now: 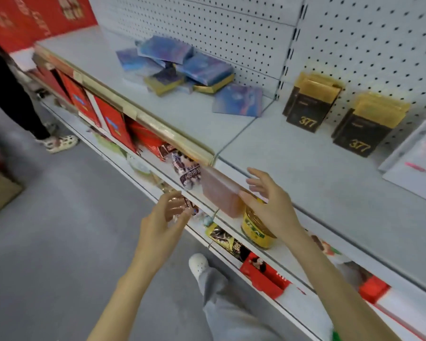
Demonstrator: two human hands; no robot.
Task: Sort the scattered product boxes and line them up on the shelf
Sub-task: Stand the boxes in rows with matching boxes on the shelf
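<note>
Several blue product boxes (182, 67) lie in a loose heap on the grey shelf (177, 119), near the pegboard back. One of them, a blue box (237, 100), lies flat by itself to the right of the heap. Two leaning stacks of black-and-gold "377" boxes (310, 102) (364, 126) stand further right. My left hand (165, 217) hovers below the shelf's front edge, fingers apart and holding nothing. My right hand (268, 200) is at the front edge with fingers spread, its thumb touching a pinkish flat piece (219, 193) that hangs there.
Below the shelf edge, lower shelves hold red boxes (108, 119), snack packets (187, 171) and a yellow jar (256, 230). A white tray (413, 168) lies at the far right. Another person's leg and shoe (57, 141) stand at the left on the grey floor.
</note>
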